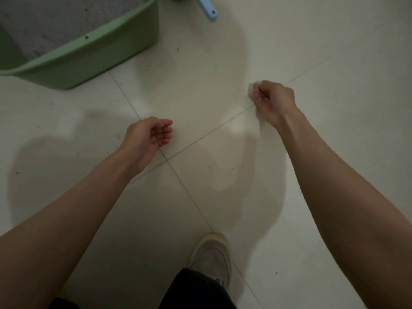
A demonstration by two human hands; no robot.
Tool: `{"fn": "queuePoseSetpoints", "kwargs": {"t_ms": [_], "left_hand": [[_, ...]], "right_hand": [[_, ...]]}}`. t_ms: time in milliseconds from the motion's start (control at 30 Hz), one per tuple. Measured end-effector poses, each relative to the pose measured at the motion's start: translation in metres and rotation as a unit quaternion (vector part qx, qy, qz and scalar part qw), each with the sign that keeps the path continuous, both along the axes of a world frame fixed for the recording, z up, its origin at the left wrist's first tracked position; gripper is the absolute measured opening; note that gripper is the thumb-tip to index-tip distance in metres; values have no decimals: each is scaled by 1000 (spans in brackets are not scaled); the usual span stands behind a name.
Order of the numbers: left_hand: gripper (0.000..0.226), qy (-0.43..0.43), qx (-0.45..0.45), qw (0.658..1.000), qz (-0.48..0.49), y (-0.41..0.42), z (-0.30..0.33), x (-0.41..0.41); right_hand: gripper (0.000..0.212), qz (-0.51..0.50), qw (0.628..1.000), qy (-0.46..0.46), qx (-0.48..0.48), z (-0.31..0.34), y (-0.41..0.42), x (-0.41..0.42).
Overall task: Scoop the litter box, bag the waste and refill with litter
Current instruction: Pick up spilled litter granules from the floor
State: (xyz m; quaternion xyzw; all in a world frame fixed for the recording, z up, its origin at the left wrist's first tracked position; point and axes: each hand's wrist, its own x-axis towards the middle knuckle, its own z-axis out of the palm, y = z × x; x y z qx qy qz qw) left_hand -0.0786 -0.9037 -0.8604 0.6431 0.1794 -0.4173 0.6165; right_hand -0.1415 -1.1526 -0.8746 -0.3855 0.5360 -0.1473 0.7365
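- The left hand (148,137) hangs over the tiled floor (334,63), palm turned up, with the fingers (166,130) loosely curled; they hold nothing that can be seen.
- The right hand (273,101) is farther out and to the right, above a tile joint. Its fingers (256,88) are curled tightly toward the thumb, as in a pinch. There is a pale blur at the fingertips, and I cannot tell if something small is held there or not.
- The two hands are well apart from each other, and both forearms are bare.
- The green litter box (93,54) stands on the floor at the upper left, partly cut by the edge of the view. It is well apart from both hands.
- Inside the box lies grey litter (55,23), seen behind the near wall.
- A light blue handle (207,8) lies on the floor just to the right of the box, near the upper edge. Only its end with a small hole shows, so I cannot tell what tool it belongs to.
- Small dark specks (178,49) are scattered on the floor near the box and between the hands.
- At the bottom a pale shoe (211,257) stands on the floor, with a dark trouser leg (196,291) above it.
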Motion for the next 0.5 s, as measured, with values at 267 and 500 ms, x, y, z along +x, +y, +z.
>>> {"fn": "queuePoseSetpoints", "kwargs": {"t_ms": [267, 500], "left_hand": [[22, -8, 29, 999, 16, 3, -7, 12], [17, -31, 65, 997, 12, 1, -10, 19]], "right_hand": [[22, 307, 838, 282, -352, -21, -1, 13], [20, 306, 816, 282, -402, -22, 8, 18]]}}
